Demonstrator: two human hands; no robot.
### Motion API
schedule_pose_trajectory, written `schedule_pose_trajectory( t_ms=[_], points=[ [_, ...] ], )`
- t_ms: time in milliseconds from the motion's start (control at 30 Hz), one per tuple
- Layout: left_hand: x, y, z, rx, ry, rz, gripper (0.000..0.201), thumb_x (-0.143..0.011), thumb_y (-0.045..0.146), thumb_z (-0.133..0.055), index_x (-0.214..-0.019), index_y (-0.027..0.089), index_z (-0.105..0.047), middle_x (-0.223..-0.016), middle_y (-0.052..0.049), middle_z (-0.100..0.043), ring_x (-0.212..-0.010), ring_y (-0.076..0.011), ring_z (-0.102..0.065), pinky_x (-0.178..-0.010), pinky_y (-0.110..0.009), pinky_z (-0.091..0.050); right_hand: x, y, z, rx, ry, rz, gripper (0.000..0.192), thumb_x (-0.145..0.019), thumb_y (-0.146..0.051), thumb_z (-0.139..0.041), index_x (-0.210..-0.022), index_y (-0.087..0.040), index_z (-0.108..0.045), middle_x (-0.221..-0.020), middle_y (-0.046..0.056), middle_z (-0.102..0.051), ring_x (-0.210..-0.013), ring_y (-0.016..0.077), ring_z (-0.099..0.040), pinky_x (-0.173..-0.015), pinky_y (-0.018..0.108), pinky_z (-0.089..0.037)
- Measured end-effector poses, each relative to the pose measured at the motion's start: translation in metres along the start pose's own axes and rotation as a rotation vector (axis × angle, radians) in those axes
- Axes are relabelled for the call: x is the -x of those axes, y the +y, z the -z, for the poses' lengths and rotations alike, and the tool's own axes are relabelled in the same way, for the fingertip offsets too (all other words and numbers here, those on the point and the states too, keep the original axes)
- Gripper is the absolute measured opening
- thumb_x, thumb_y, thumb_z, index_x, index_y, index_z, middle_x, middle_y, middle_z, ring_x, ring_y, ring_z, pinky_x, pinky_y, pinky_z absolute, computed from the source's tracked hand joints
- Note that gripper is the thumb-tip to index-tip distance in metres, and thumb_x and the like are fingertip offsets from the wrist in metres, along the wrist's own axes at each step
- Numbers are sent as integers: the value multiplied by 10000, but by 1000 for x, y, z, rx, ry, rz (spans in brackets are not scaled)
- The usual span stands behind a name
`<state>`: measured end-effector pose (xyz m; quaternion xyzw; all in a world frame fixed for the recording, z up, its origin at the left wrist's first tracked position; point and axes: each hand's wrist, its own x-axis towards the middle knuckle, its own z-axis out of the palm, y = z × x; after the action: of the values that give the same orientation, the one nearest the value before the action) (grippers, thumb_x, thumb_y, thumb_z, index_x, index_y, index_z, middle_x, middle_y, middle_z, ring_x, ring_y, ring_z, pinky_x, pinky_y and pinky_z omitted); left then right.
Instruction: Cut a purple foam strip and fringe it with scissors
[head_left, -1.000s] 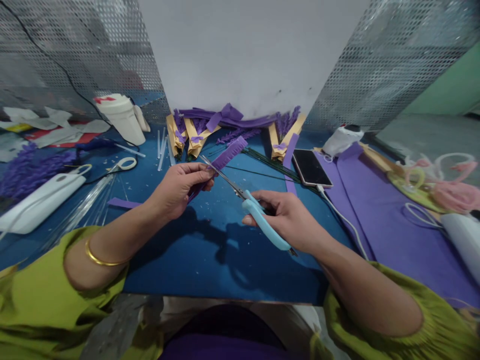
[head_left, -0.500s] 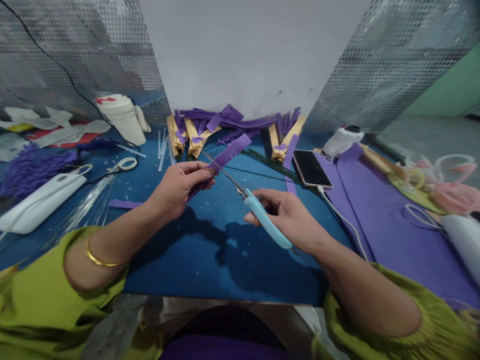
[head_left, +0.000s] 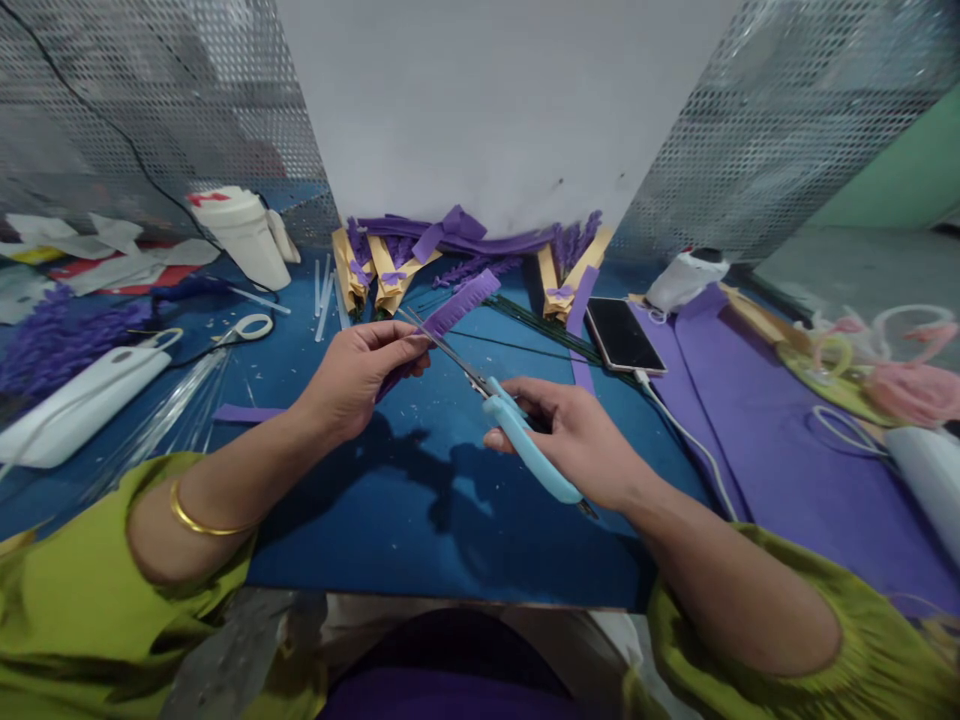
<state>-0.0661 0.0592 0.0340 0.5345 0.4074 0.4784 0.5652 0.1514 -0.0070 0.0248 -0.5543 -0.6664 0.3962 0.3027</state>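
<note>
Pinched between the thumb and fingers of my left hand (head_left: 367, 375) is a purple strip (head_left: 463, 302) with small cuts along one edge. One end points up and away from me; another end shows left of my wrist. My right hand (head_left: 574, 435) grips scissors (head_left: 529, 450) with light blue handles. Their thin blades are slightly apart and meet the strip's edge just beside my left fingertips. Part of the right fingers is hidden behind the handle. Both hands are above the blue table (head_left: 480, 545).
Small paper-wrapped purple flower bunches (head_left: 390, 280) stand at the back beside green stems (head_left: 536, 328). A phone (head_left: 625, 335) on a white cable and purple sheets (head_left: 780, 450) lie right. Leftward are a white cup (head_left: 244, 235), a tape roll (head_left: 253, 327) and a white power strip (head_left: 86, 405).
The scissor blades have opened a little at the strip, and the handles have spread. Both hands stay in nearly the same place.
</note>
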Motion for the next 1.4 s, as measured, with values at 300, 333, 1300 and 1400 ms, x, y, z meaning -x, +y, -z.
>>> schedule_pose_trajectory(
  t_ms=[300, 333, 1300, 1400],
  points=[
    [-1, -1, 0, -11, 28, 14, 149, -667, 287, -805, -650, 175, -709, -604, -10, -609, -582, -113, -529, -598, -244, -434, 0, 2, 0, -49, -32, 1, 346, -753, -477, -778, -949, -203, -703, -659, -46, -491, -591, 108, -371, -550, 264, -293],
    [-1, -2, 1, -3, 26, 12, 150, -662, 286, -810, -653, 174, -710, -604, -8, -610, -584, -112, -532, -601, -242, -436, 0, 2, 1, -50, -34, 4, 343, -755, -477, -776, -948, -203, -703, -668, -44, -503, -594, 109, -376, -553, 264, -298],
    [-3, 2, 3, 52, -39, 76, 176, -605, 260, -814, -587, 165, -667, -573, -6, -570, -554, -107, -504, -561, -232, -421, -1, 5, 3, -125, -96, 22, 377, -749, -485, -779, -955, -178, -711, -670, -27, -524, -601, 111, -389, -537, 249, -308],
    [-3, 2, 4, 40, -45, 73, 207, -619, 292, -826, -607, 162, -665, -588, -7, -579, -566, -110, -521, -575, -233, -430, -2, 4, 4, -138, -101, 7, 405, -742, -504, -780, -962, -171, -713, -656, -31, -501, -586, 104, -366, -525, 248, -293]
  ],
)
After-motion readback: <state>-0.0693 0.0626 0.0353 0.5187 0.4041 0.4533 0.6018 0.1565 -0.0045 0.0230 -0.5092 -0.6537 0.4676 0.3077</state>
